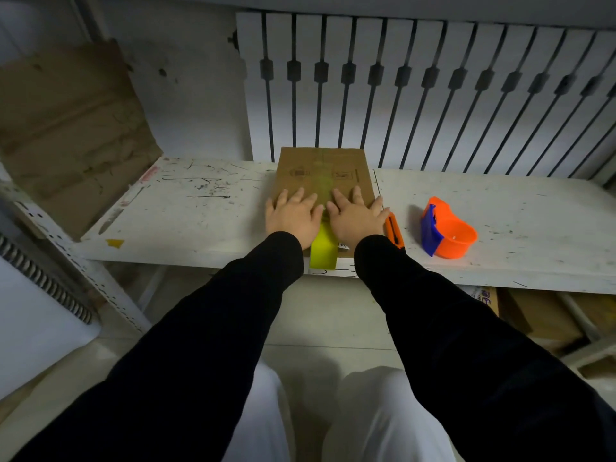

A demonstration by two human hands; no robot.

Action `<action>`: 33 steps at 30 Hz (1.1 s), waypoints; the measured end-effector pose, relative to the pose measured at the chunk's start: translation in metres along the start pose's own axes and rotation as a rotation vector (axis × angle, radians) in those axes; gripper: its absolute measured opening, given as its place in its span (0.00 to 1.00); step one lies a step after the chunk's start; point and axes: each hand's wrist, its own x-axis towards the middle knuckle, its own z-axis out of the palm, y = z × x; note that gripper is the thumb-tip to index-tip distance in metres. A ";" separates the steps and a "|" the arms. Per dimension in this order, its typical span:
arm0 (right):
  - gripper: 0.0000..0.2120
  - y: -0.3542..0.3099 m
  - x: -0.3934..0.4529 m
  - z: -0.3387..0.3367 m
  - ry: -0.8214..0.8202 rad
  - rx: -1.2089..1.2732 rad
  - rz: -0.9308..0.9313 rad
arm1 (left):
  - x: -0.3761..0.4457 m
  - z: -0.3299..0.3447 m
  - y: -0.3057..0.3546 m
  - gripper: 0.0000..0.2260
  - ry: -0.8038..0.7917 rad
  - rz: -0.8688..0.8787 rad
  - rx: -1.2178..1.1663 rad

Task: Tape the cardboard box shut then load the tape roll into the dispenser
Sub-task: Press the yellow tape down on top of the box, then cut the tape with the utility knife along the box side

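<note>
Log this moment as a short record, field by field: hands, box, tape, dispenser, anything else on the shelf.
left hand: left hand flat, fingers spread, on the box top
right hand: right hand flat beside it, on the box top
box: cardboard box closed, on the white shelf
tape: yellow tape runs along the centre seam and down the near face
dispenser: orange and blue dispenser right of the box, no roll in it
other: orange utility knife between box and dispenser

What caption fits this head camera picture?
Both hands press yellow tape onto a box; orange dispenser waits nearby.
</note>
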 end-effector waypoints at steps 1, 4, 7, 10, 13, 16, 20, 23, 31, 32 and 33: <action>0.23 0.000 -0.001 0.002 0.017 0.023 -0.012 | 0.000 0.001 -0.001 0.21 -0.007 -0.008 0.024; 0.23 -0.003 -0.004 0.006 0.058 0.078 -0.025 | -0.001 0.000 -0.007 0.21 0.003 -0.025 0.075; 0.23 -0.007 -0.001 0.012 0.042 0.111 -0.060 | -0.004 -0.004 -0.010 0.22 -0.030 -0.064 0.105; 0.24 -0.001 0.005 0.018 0.087 0.180 -0.129 | -0.006 -0.007 -0.003 0.23 -0.040 -0.091 0.143; 0.23 0.015 0.001 0.010 0.207 0.280 -0.112 | -0.004 -0.009 0.016 0.23 0.024 -0.029 0.152; 0.22 0.033 0.000 0.002 0.305 0.342 -0.073 | -0.001 -0.005 0.046 0.22 0.060 0.030 0.109; 0.22 0.057 0.011 0.005 0.383 0.423 -0.025 | 0.002 0.012 0.086 0.22 0.092 0.050 0.079; 0.21 0.075 0.017 0.011 0.350 0.328 0.056 | 0.004 0.029 0.104 0.22 0.101 0.074 0.107; 0.19 0.110 0.038 0.034 0.235 0.154 0.132 | 0.008 0.059 0.119 0.19 0.168 0.172 0.162; 0.19 0.112 0.041 0.037 0.214 0.132 0.156 | 0.009 0.062 0.119 0.19 0.171 0.175 0.156; 0.18 0.114 0.044 0.039 0.198 0.127 0.181 | 0.009 0.065 0.118 0.19 0.178 0.175 0.156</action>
